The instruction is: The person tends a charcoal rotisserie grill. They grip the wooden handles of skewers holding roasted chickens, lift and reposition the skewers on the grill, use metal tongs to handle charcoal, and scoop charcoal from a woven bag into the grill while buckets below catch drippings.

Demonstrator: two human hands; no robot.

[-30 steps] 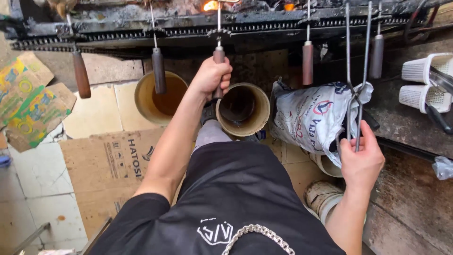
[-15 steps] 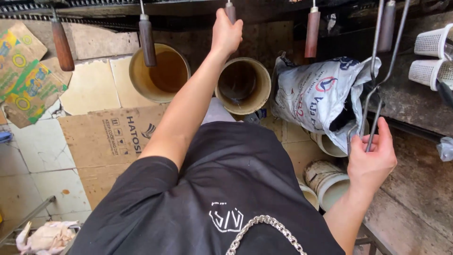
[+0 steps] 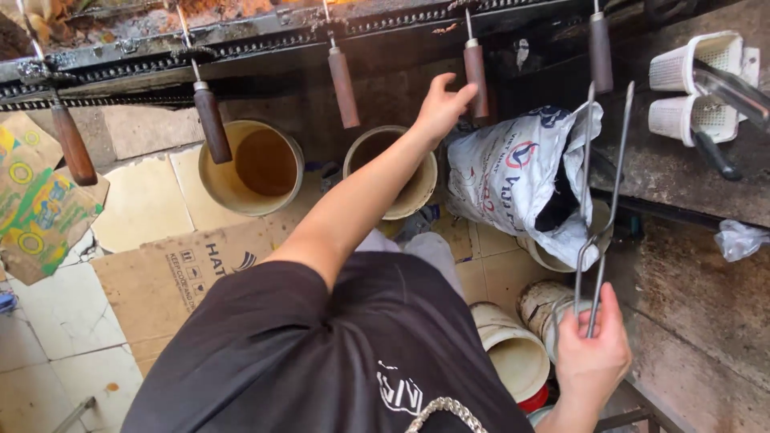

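At grill edge — left hand touching skewer handle; right hand gripping tongs.

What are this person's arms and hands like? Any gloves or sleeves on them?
Both hands are bare: no gloves, rings or watch show on the left hand or the right hand. The forearms are uncovered too. A short black sleeve of a black T-shirt ends above the left elbow.
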